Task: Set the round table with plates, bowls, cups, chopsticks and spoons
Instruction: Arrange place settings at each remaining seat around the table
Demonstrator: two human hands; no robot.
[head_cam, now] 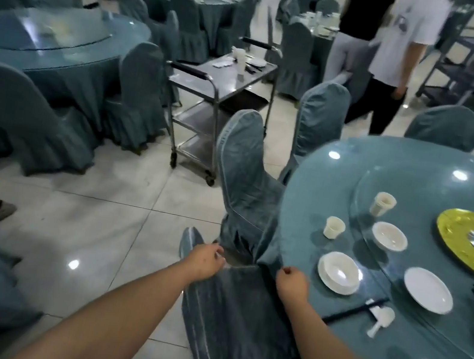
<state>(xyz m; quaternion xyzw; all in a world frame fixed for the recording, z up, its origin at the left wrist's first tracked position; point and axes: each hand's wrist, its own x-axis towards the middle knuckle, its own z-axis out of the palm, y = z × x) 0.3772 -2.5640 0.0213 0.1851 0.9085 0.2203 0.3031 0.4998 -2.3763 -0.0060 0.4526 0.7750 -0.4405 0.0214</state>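
Both hands grip the top edge of a blue-grey fabric-covered chair (237, 312) at the near left of the round blue-clothed table (315, 193): left hand (205, 260) and right hand (291, 284) each curled on the cover, apart. On the table: white bowl on a white plate (339, 272), contents not discernible; white cup (334, 227) just beyond it; black chopsticks (355, 310) beside a white spoon (382, 320); an empty white plate (428, 290) to the right. A steel trolley (210, 105) stands far left.
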